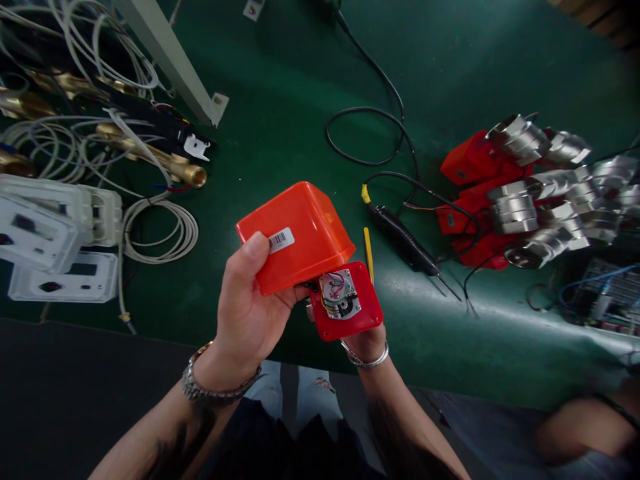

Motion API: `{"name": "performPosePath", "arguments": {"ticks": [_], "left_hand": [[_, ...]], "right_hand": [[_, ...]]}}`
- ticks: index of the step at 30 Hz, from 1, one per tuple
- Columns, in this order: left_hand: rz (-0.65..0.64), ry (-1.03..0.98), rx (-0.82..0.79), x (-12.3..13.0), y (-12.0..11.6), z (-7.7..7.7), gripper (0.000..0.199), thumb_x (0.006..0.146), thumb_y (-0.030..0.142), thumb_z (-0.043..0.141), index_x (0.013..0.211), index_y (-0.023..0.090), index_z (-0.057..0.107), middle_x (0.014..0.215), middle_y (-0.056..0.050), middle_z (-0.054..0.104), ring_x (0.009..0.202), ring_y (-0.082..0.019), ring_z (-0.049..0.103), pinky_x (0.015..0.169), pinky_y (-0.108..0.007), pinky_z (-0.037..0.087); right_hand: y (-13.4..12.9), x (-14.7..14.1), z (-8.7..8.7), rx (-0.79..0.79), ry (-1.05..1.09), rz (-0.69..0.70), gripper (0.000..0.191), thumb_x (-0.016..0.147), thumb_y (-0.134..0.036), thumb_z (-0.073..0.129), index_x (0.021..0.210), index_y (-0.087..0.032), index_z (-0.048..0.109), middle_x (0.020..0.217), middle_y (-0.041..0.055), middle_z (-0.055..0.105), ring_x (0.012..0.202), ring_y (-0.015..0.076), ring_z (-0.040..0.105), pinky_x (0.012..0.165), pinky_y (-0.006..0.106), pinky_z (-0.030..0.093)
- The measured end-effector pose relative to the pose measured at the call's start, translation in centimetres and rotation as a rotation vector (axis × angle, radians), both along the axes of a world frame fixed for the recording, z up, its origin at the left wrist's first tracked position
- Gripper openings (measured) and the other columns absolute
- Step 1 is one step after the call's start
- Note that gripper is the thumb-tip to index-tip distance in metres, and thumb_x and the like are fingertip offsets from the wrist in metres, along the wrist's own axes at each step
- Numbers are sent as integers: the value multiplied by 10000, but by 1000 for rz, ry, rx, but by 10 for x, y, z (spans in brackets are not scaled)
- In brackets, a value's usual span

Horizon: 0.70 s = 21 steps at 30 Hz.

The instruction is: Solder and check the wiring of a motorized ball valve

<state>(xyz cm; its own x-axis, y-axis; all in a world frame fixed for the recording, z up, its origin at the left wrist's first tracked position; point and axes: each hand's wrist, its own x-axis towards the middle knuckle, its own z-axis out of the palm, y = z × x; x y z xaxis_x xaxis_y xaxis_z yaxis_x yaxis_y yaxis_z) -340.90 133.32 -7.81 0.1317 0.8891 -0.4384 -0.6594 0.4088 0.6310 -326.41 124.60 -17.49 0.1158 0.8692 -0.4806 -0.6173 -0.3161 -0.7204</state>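
My left hand (250, 307) is closed around an orange-red plastic cover (305, 233), thumb beside its white barcode label (280, 240). The cover is tilted, and its lower edge overlaps a red square base plate (370, 303). On that plate sits a small motor mechanism (343, 293) with thin coloured wires. My right hand (367, 340) holds the base plate from below; its fingers are mostly hidden under it. Beyond the plate lies a yellow stick-like tool (369, 247), and to its right a black electric screwdriver (405, 240) with a yellow tip rests on the bench.
Several red valve actuators with metal fittings (515, 207) stand at the right, near a circuit board (610, 293). On the left are white plastic housings (65, 280), coiled grey cable (160, 230) and brass pipes (160, 157). A metal post (170, 60) rises behind. Another person's arm (585, 427) shows lower right.
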Motion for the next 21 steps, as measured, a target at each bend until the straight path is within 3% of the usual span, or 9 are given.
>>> {"name": "performPosePath", "arguments": {"ticks": [5,13,21], "left_hand": [[13,-26,32,3,-1,6,327,922,473,595,1061,200,709,1184,-56,737,1112,-309,696,902,-455,634],[20,4,2,3,-4,11,412,878,507,643,1162,210,682,1167,-85,735,1134,-351,675,893,-487,627],[97,-46,11,5,-7,20,248,885,406,669,1073,250,713,1074,17,744,1040,-202,698,943,-346,615]], "right_hand": [[-2,0,3,-23,-33,-1,738,519,-780,814,1018,-286,587,932,32,644,851,263,635,867,467,531],[-3,0,5,-57,-38,-16,778,467,-803,817,1011,-292,598,896,33,649,794,275,640,851,495,538],[-5,1,8,-33,-48,-3,775,498,-832,773,1030,-299,592,871,35,616,803,275,642,787,476,548]]}}
